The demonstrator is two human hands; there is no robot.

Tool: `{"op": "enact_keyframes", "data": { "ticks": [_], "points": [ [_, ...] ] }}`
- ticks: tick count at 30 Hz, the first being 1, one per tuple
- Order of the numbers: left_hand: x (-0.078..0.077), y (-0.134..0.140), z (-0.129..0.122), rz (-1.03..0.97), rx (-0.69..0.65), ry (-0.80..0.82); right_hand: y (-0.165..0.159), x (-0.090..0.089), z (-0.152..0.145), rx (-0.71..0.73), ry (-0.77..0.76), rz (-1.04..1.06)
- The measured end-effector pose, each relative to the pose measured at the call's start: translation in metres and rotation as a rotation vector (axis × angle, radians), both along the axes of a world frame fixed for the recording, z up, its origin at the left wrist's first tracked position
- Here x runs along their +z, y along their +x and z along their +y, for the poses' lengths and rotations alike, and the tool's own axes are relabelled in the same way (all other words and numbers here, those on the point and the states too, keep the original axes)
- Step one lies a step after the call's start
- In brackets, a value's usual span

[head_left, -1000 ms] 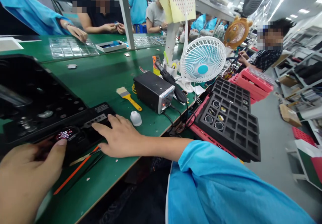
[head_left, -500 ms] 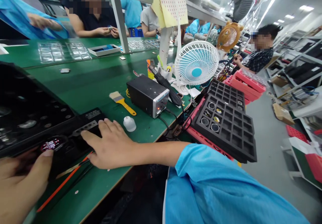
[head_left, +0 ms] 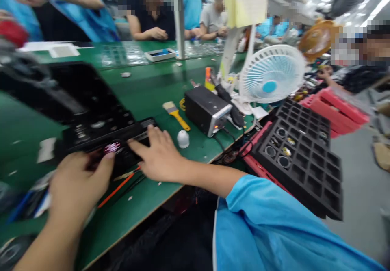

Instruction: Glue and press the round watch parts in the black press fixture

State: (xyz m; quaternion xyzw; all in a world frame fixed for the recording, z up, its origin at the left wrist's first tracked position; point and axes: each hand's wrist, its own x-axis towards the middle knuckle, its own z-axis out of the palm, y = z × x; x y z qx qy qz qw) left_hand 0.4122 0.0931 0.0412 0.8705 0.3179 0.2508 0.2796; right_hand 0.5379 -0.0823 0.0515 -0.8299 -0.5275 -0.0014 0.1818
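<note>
A black test fixture with a raised lid stands on the green bench. At its front edge, a small round watch display glows with pinkish digits. My left hand pinches this display, thumb on its face, the other fingers partly hidden behind. My right hand lies flat on the right end of the fixture, fingers stretched out, holding nothing. An orange stick lies on the bench just below, between the hands.
Right of the fixture are a white bottle cap, a yellow-handled brush, a black power unit and a white fan. A black foam tray with several round watch parts sits at the right. Co-workers sit across the bench.
The view has swung left, so everything appears farther right and more of the fixture and left arm shows. Both hands keep their places on the fixture and the display.
</note>
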Motion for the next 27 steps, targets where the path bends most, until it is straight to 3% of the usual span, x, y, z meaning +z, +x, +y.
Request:
{"op": "enact_keyframes", "data": {
  "ticks": [2,4,11,27],
  "points": [
    [0.012,0.002,-0.011,-0.016,0.011,0.078,0.001,-0.003,0.000,0.011,-0.016,0.017],
    [0.016,0.004,-0.015,-0.006,0.011,0.070,0.004,-0.007,0.002,0.022,-0.020,0.024],
    [0.003,0.002,-0.010,-0.013,0.031,0.082,0.006,-0.015,0.005,0.023,0.041,0.030],
    [0.002,0.005,-0.018,-0.031,0.037,0.050,0.010,-0.026,-0.001,-0.010,0.124,0.001]
  ]
}}
